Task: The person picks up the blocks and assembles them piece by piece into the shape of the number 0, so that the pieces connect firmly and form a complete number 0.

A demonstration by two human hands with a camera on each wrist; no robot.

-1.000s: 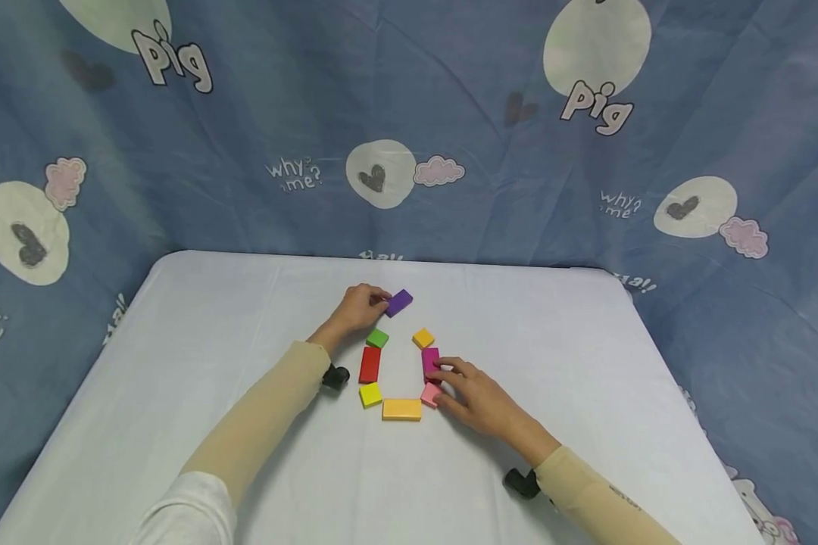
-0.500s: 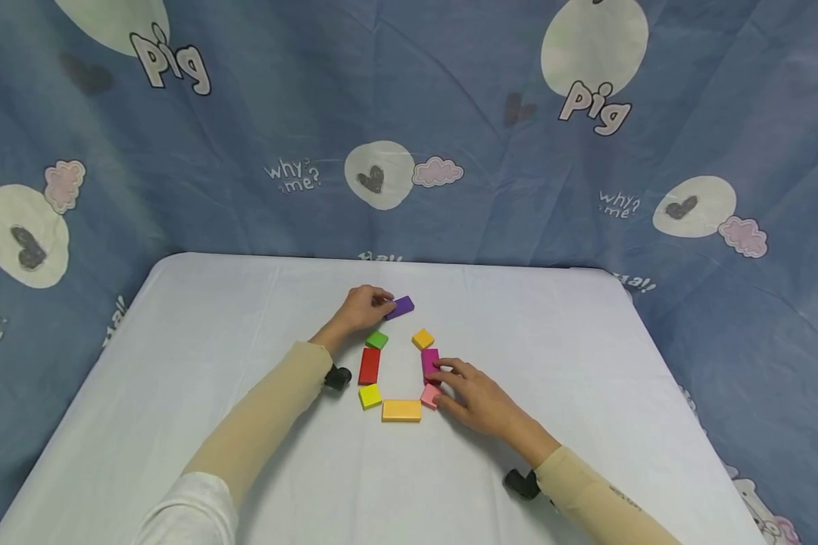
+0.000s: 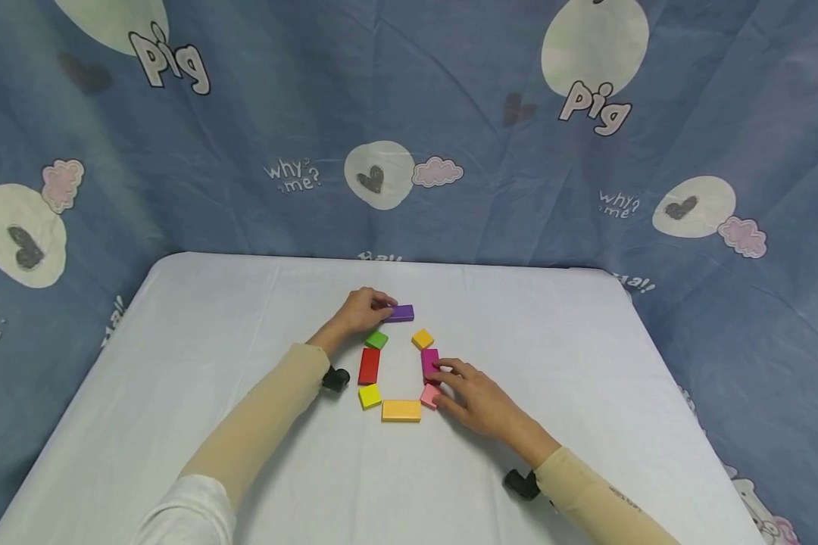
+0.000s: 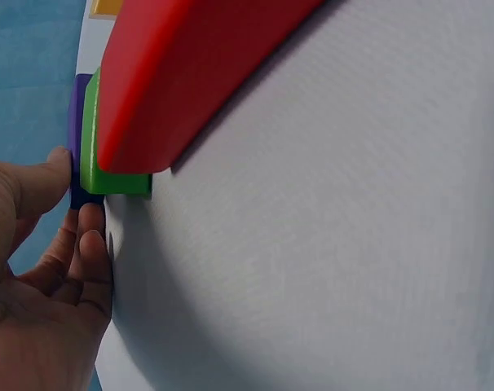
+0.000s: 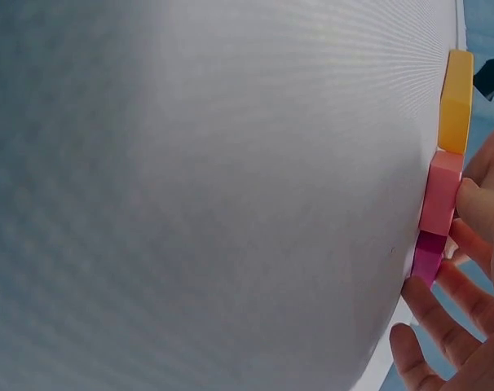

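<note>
At the far end of a ring of coloured blocks, my left hand [image 3: 363, 310] pinches a purple block [image 3: 401, 313] by its left end between thumb and fingers. Just nearer lies a green block [image 3: 377, 340], with a red block [image 4: 174, 90] below it. My right hand [image 3: 473, 397] rests at the ring's right side, fingers spread and loosely bent. Its thumb touches the pink block [image 5: 441, 194], and its fingertips lie on or against the magenta block [image 3: 430, 363]. Fingers partly cover both of these blocks.
A small yellow-orange block [image 3: 423, 338] lies beyond the magenta one. A yellow block [image 3: 370, 396] and a long orange block [image 3: 401, 411] form the near part of the ring. White cloth covers the table [image 3: 572, 348]; a blue printed curtain [image 3: 409, 98] hangs behind.
The purple block has turned from a slant to lie nearly level across, its far end swinging down toward me. My left hand has shifted slightly with it. The right hand has stayed in place.
</note>
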